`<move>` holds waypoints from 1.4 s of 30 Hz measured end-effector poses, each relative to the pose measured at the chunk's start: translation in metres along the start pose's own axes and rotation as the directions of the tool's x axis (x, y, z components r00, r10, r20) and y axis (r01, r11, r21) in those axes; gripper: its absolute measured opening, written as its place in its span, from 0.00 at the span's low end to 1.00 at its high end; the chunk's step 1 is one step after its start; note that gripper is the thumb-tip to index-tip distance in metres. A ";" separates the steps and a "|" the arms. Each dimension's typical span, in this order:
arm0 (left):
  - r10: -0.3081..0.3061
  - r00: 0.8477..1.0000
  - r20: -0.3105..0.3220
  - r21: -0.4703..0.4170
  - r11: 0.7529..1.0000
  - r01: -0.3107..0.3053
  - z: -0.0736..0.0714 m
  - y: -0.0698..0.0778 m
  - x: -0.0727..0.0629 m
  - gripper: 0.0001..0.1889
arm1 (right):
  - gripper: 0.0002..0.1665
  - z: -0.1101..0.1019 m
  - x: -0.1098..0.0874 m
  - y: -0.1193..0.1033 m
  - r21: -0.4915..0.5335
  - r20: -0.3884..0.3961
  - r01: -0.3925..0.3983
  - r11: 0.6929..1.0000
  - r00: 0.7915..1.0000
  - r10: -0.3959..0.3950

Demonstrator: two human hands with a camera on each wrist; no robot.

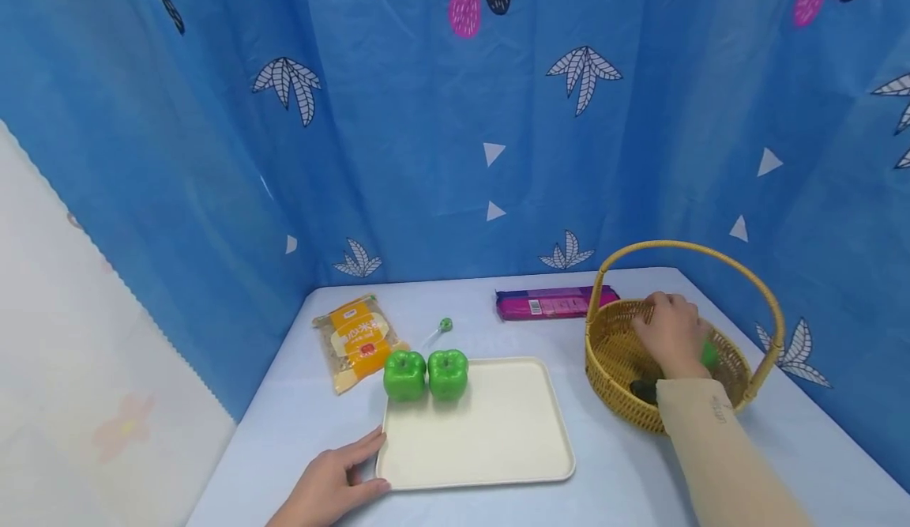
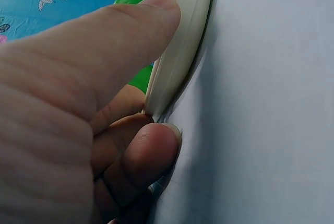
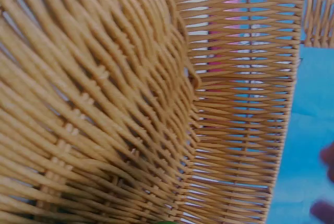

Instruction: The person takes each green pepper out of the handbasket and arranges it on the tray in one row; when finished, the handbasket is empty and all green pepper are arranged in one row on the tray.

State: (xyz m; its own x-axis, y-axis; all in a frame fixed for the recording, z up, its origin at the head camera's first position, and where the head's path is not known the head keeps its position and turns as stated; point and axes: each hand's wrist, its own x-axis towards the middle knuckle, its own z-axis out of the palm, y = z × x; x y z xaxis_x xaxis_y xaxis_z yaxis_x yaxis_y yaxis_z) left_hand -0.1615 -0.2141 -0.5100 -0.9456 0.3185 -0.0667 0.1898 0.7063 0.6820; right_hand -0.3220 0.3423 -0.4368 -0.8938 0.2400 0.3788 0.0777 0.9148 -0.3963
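In the head view, my left hand (image 1: 334, 476) touches the left edge of a cream tray (image 1: 490, 444), thumb by the near corner. The left wrist view has the thumb against the tray's rim (image 2: 182, 46) and other fingers bent below it. Two green bell peppers (image 1: 447, 375) stand side by side at the tray's far left. My right hand (image 1: 674, 333) reaches into a wicker basket (image 1: 618, 337), back of the hand upward. Beside it lie a green thing (image 1: 709, 355) and a dark thing (image 1: 644, 390), both partly hidden. Only blurred fingertips (image 3: 327, 161) enter the right wrist view, apart from each other.
A yellow-orange food bag (image 1: 359, 341) lies at the far left, with a green-topped lollipop (image 1: 445, 325) near it. Toward the back lies a long purple-pink packet (image 1: 547, 303). The basket's tall handle (image 1: 682, 245) arches over the right hand. Blue curtain (image 1: 441, 156) surrounds the white table.
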 end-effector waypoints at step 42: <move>0.003 1.000 0.001 0.025 1.000 -0.003 -0.001 0.000 0.003 0.42 | 0.59 0.001 0.001 0.011 0.095 0.505 -0.172 0.981 0.857 0.102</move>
State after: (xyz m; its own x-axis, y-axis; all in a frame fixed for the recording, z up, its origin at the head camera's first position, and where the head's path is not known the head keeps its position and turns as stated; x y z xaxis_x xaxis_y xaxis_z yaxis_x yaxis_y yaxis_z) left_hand -0.1645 -0.2137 -0.5094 -0.9447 0.3212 -0.0658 0.1989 0.7209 0.6639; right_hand -0.3228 0.3526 -0.4419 -0.9812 0.1349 -0.1377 0.1882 0.8250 -0.5328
